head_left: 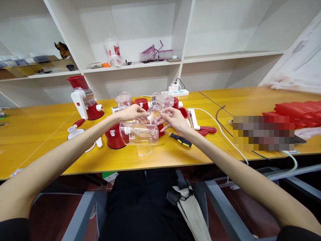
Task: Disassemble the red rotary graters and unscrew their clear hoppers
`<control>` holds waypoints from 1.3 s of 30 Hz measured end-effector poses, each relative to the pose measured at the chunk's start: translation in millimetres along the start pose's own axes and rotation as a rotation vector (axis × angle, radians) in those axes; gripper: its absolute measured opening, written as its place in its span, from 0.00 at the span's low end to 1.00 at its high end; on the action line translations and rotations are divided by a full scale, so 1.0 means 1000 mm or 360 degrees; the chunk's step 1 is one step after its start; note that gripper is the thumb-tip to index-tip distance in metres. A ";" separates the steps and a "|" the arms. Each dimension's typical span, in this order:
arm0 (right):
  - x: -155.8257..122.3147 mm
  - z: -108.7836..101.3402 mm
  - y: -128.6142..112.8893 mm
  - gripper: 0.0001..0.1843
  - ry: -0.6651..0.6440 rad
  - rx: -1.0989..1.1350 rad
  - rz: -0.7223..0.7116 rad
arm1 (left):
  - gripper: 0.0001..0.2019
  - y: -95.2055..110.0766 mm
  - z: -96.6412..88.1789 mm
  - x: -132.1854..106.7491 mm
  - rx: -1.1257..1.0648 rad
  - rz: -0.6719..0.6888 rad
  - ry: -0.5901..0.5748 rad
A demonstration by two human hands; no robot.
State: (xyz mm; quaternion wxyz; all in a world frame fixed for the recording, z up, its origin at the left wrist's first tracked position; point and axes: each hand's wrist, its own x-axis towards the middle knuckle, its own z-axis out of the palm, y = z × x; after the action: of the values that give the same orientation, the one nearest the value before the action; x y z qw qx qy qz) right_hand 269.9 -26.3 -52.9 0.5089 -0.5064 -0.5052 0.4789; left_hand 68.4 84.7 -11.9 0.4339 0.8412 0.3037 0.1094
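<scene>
A clear plastic grater housing [139, 134], a wide tube with a short spout below, is in front of me over the near part of the table. My left hand [138, 113] curls its fingers onto the upper rim of this housing from the left. From the right, my right hand [174, 119] pinches the same clear part between thumb and fingers. See-through edges overlap there, so exact contact is hard to make out. A red grater base [115, 138] stands behind the housing on the left. Just below my right hand lies a black and yellow screwdriver [181, 140].
At left stands an assembled red and white drum grater [84, 98]. Clear hoppers [123, 99] and red bases [141, 103] stand behind my hands. Red-handled white cranks [197, 122] and a white cable [225, 134] lie right, a power strip [184, 92] at the back.
</scene>
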 end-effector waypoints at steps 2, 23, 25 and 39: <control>0.000 -0.001 0.001 0.25 0.0000 -0.0008 -0.0019 | 0.20 0.000 0.000 0.001 0.0048 0.0049 -0.0009; -0.007 -0.017 0.003 0.24 0.0087 -0.0330 -0.0313 | 0.17 0.004 0.000 0.020 0.0487 0.0349 -0.0030; -0.007 -0.019 0.004 0.25 0.0091 -0.0349 -0.0315 | 0.17 0.004 0.001 0.022 0.0486 0.0372 -0.0073; -0.010 -0.020 0.002 0.25 0.0135 -0.0443 -0.0411 | 0.16 0.010 0.003 0.021 0.0444 0.0382 -0.0042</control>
State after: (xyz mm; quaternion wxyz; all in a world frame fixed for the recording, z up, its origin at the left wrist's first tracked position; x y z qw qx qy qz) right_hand 289.4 -36.8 -54.8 0.5119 -0.5225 -0.6056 0.3133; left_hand 90.5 91.0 -6.8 0.3008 0.9248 0.2076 0.1062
